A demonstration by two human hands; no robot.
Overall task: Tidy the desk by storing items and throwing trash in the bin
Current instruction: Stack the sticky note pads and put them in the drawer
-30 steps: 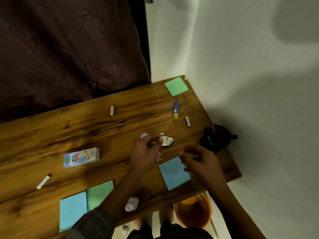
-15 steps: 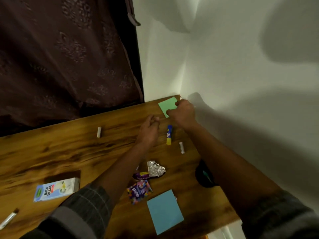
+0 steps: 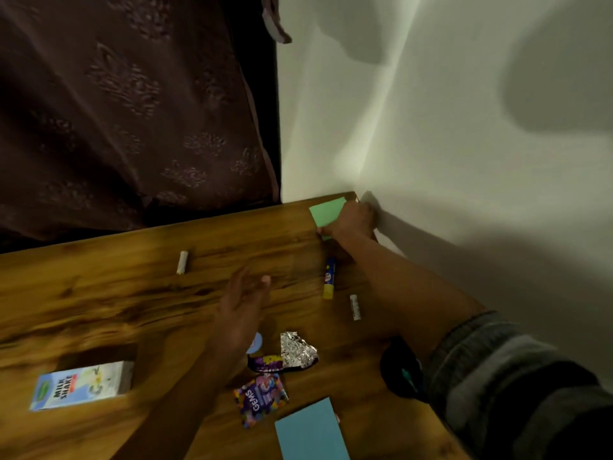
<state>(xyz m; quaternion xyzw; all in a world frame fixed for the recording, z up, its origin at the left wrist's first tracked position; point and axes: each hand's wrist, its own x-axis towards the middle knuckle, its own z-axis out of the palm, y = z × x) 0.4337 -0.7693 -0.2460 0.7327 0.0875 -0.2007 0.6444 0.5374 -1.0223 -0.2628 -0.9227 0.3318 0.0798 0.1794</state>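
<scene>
My right hand (image 3: 351, 220) reaches to the far right corner of the wooden desk (image 3: 99, 303) and pinches a green sticky note pad (image 3: 326, 211), thumb across its near edge. Hovering over the middle of the desk, my left hand (image 3: 243, 307) holds nothing, its fingers spread and relaxed. Below the right hand lies a blue and yellow glue stick (image 3: 329, 277). A crumpled foil wrapper (image 3: 296, 351), a purple wrapper (image 3: 265, 363) and a Gems sweet packet (image 3: 260, 398) lie near my left forearm. The bin is out of view.
A milkshake carton (image 3: 83, 385) lies at the near left. Two white sticks (image 3: 182, 262) (image 3: 355, 307) lie on the desk. A blue sticky note pad (image 3: 311, 433) sits at the near edge, a black pen holder (image 3: 401, 370) under my right arm. Walls close the right side.
My left hand has drawn back from near the glue stick toward the desk's middle and opened. My right hand has stayed on the green pad at the corner.
</scene>
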